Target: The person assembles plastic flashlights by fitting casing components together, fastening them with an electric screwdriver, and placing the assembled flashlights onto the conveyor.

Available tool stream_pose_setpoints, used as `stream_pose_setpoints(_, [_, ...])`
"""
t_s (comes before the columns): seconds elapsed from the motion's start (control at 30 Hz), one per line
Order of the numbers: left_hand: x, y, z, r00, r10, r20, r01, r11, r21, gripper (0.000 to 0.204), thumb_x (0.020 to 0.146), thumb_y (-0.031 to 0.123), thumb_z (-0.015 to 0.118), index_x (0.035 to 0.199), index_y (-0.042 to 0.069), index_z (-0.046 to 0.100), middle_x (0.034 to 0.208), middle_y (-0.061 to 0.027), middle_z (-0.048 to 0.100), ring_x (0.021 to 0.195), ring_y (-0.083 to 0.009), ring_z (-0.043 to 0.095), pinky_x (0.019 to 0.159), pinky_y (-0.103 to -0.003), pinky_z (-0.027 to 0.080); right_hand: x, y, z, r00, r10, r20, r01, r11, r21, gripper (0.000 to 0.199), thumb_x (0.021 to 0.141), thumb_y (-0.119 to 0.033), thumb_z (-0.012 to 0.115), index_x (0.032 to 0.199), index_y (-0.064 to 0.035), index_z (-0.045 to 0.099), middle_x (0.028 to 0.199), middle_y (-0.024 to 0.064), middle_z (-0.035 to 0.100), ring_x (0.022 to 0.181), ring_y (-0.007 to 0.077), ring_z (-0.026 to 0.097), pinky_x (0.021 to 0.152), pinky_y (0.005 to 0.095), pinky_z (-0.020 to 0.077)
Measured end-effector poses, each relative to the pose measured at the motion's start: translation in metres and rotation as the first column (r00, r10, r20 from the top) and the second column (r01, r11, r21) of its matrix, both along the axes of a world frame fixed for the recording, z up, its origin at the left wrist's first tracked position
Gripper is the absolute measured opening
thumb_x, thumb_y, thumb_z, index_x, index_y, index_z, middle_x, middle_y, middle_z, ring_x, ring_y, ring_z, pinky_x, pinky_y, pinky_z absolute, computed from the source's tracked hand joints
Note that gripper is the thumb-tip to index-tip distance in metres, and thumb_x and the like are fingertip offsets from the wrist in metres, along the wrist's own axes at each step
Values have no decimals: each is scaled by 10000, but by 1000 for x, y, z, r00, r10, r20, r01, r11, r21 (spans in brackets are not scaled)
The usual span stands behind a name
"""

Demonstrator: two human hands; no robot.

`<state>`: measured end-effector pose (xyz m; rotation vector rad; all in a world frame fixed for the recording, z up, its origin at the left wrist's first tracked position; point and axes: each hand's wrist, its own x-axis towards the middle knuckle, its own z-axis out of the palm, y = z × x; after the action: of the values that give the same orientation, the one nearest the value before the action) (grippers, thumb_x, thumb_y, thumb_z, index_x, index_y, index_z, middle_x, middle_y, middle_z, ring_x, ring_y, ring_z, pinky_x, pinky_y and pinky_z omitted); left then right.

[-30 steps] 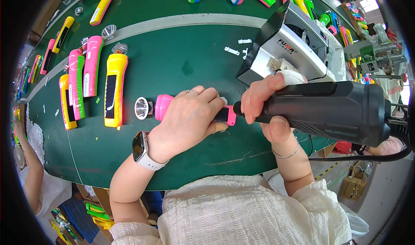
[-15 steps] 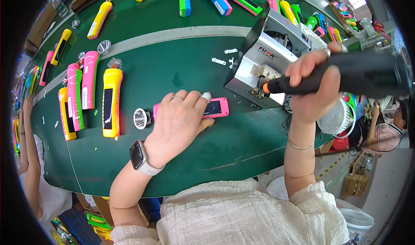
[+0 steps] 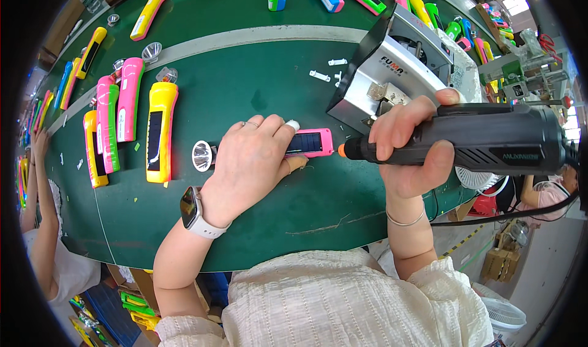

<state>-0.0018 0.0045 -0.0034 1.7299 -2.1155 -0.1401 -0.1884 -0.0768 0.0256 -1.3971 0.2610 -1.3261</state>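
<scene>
My left hand (image 3: 251,160) presses down on a pink flashlight (image 3: 309,143) that lies flat on the green table (image 3: 245,77). Its silver reflector head (image 3: 202,156) points left and its small solar panel shows beside my fingers. My right hand (image 3: 407,142) grips a black electric screwdriver (image 3: 490,145) held level, its orange-collared tip just right of the flashlight's pink tail end. A black cable trails from the tool toward the right.
A silver metal box (image 3: 392,80) stands behind the tool. Several yellow and pink flashlights (image 3: 159,129) lie in a row at left, more coloured ones along the far edge. Small white plastic parts (image 3: 324,71) lie loose. Another person's arm (image 3: 37,224) is at far left.
My right hand has brought the screwdriver down from beside the metal box to the flashlight's tail end. My left hand stays on the flashlight.
</scene>
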Motion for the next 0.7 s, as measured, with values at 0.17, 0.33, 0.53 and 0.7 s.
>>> stream_pose_setpoints(0.17, [0, 0, 0, 1000, -4, -11, 4, 1000, 16, 449, 668, 278, 759, 1026, 37, 634, 874, -71, 589, 838, -242, 586, 693, -349, 462, 3, 2, -1, 998, 40, -40, -41, 999, -10, 581, 869, -497, 552, 1265, -127, 342, 717, 25, 475, 505, 135, 491, 528, 302, 437])
stream_pose_setpoints(0.33, [-1, 0, 1, 1000, 10, -15, -9, 998, 70, 454, 660, 277, 762, 1027, 42, 634, 925, -72, 594, 884, -244, 579, 746, -356, 458, -2, 4, 0, 1000, 27, -7, -27, 1000, -16, 610, 865, -504, 553, 1290, -122, 341, 714, 24, 472, 480, 135, 477, 511, 308, 434])
stream_pose_setpoints(0.53, [-21, -2, -1, 972, -139, -191, 102, 976, -193, 393, 599, 187, 785, 941, 70, 632, 991, -55, 586, 964, -238, 547, 869, -376, 420, -2, 9, 4, 996, 65, 62, -65, 998, -14, 623, 871, -515, 537, 1307, -119, 335, 712, 23, 468, 461, 128, 463, 489, 303, 433])
stream_pose_setpoints(0.7, [-27, -3, -16, 952, -180, -249, 124, 967, -224, 300, 608, 138, 774, 867, 74, 637, 901, -48, 598, 906, -248, 565, 828, -376, 438, -12, 8, 15, 984, 162, 79, -145, 971, -192, 608, 884, -505, 525, 1309, -109, 345, 722, 27, 472, 464, 126, 460, 487, 298, 428])
